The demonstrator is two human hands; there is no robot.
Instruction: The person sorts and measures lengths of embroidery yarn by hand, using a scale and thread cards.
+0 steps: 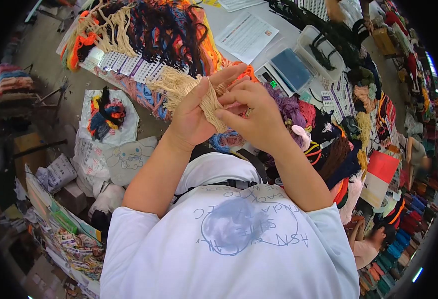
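Left hand [191,117] grasps a beige yarn bundle [179,85], thumb and fingers around the strands; right hand [254,112] pinches the same bundle lower down, fingers clenched on it. Bundle held up over the table [219,20]. Behind: big heap of mixed coloured yarn [149,30]. Right: darker skeins [333,149], a digital scale [284,72]. Printed sheet [246,35] beyond. Cartoon pouch [129,159] lower left.
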